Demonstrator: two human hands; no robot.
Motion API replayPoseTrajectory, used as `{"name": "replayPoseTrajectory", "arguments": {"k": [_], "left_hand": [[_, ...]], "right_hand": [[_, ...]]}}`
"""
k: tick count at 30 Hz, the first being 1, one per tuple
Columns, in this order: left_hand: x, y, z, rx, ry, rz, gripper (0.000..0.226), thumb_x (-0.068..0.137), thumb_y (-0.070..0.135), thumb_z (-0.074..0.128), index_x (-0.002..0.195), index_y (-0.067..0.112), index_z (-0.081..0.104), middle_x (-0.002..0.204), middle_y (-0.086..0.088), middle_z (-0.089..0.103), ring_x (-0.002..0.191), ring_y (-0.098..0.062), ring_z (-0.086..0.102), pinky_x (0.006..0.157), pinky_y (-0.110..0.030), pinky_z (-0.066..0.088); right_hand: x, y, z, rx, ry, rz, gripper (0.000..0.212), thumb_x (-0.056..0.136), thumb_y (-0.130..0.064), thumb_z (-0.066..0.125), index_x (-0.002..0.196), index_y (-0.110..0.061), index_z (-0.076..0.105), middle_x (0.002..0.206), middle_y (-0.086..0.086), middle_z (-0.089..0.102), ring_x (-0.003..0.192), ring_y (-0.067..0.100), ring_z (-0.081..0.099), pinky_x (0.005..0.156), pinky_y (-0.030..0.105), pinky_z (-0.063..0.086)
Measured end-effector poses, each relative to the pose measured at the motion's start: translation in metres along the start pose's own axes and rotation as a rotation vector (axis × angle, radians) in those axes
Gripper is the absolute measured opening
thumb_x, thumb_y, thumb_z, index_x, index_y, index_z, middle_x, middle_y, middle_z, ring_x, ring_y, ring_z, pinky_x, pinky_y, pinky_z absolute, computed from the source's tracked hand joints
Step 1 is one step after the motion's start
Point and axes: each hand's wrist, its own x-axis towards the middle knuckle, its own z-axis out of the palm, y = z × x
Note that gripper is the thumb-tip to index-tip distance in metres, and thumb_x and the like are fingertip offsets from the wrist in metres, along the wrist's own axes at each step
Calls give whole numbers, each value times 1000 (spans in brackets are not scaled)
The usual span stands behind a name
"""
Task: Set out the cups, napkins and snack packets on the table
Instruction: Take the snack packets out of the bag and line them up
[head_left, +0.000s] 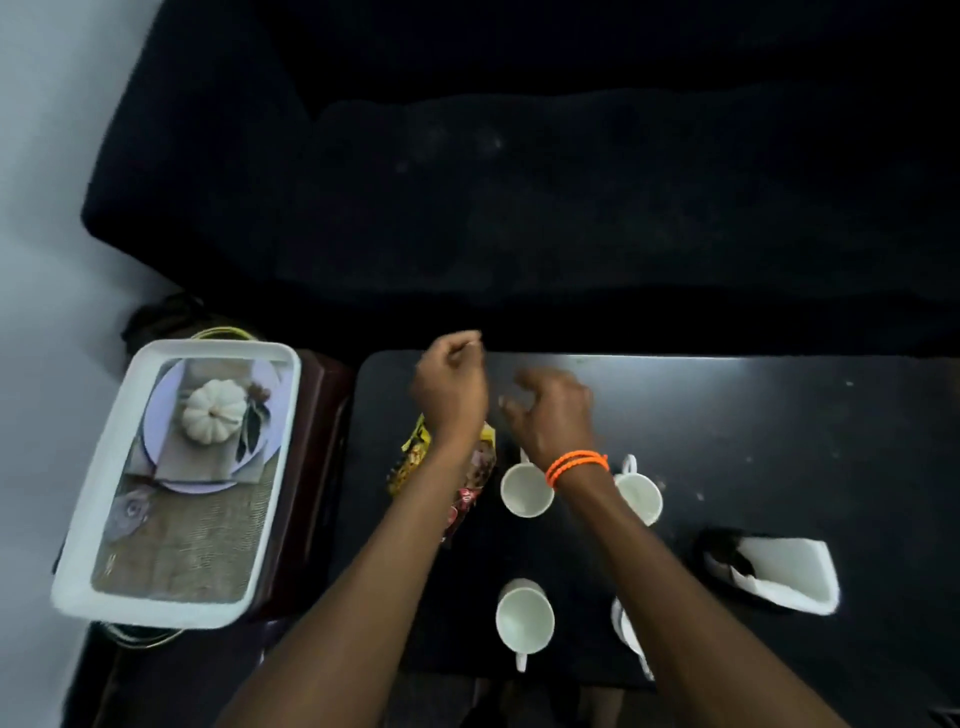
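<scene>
My left hand (451, 387) hovers over the far left part of the black table (753, 441), fingers curled in, with nothing visible in it. My right hand (553, 410), an orange band at its wrist, hangs beside it with fingers loosely bent and holding nothing. A yellow snack packet (410, 462) and a brown-red snack packet (480, 480) lie under my left forearm. Two white cups (526, 491) (640, 498) stand behind a third cup (524, 616). Another cup (626, 626) is partly hidden by my right arm. White napkins (784, 569) sit in a dark holder at the right.
A white tray (88, 545) with a printed pumpkin picture in its bottom rests on a dark red stand (317, 467) left of the table. A black sofa (519, 182) fills the space beyond the table. The floor at the far left is pale.
</scene>
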Motion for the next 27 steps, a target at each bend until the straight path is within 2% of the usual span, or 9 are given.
{"name": "replayPoseTrajectory", "arguments": {"k": [3, 6, 10, 13, 16, 20, 23, 25, 27], "left_hand": [[19, -47, -62, 202, 75, -102, 16, 96, 21, 67, 106, 17, 79, 97, 5, 74, 101, -21, 72, 80, -28, 51], [26, -87, -96, 298, -62, -215, 29, 96, 33, 72, 120, 17, 73, 105, 7, 71, 105, -18, 69, 78, -22, 48], [31, -117, -106, 283, -209, -299, 41, 93, 39, 76, 129, 19, 70, 118, 3, 73, 110, -16, 69, 96, -31, 53], [35, -125, -104, 246, -206, -293, 30, 93, 35, 76, 120, 22, 74, 113, 3, 76, 108, -16, 72, 99, -38, 58], [41, -129, -104, 250, -180, -263, 21, 93, 31, 77, 113, 24, 75, 106, 8, 76, 103, -11, 71, 96, -37, 58], [46, -128, -109, 221, -127, -221, 9, 94, 31, 75, 103, 33, 77, 103, 12, 76, 101, -7, 70, 93, -34, 57], [49, -120, -111, 171, -37, -168, 12, 97, 30, 72, 91, 40, 75, 99, 15, 77, 94, 4, 69, 87, -27, 54], [50, -108, -108, 116, 38, -136, 14, 98, 32, 70, 89, 41, 74, 95, 17, 76, 87, 10, 68, 82, -24, 53], [49, -94, -100, 79, 120, -78, 14, 98, 34, 69, 88, 42, 74, 94, 16, 75, 86, 9, 68, 82, -22, 54]], "right_hand": [[-1, -14, 38, -108, -123, 0, 46, 85, -49, 72, 123, -23, 68, 116, 7, 73, 118, 31, 60, 98, 41, 38], [8, -17, 68, -171, -205, 15, 56, 80, -58, 75, 123, -24, 66, 112, 4, 75, 113, 30, 62, 96, 41, 38], [18, -16, 87, -198, -265, 35, 51, 79, -44, 81, 123, -24, 66, 111, 6, 73, 112, 32, 62, 96, 41, 39], [22, -15, 94, -187, -319, 39, 53, 80, -36, 80, 128, -26, 62, 119, 6, 70, 115, 31, 61, 97, 40, 40], [24, -15, 97, -175, -341, 44, 48, 83, -21, 77, 128, -25, 61, 116, 6, 73, 111, 32, 66, 98, 39, 43], [26, -19, 83, -1, -393, 73, 32, 84, -8, 75, 115, -18, 74, 107, 11, 77, 102, 31, 71, 89, 34, 56], [28, -21, 54, 207, -403, 82, 25, 85, -12, 79, 110, -12, 78, 104, 8, 79, 98, 23, 73, 86, 31, 58], [32, -16, 29, 440, -369, 125, 25, 87, -10, 79, 111, -5, 77, 105, 9, 79, 96, 21, 75, 88, 34, 60], [38, -2, 6, 706, -301, 181, 22, 88, -1, 75, 111, 2, 75, 102, 12, 78, 85, 15, 74, 80, 30, 62]]}}
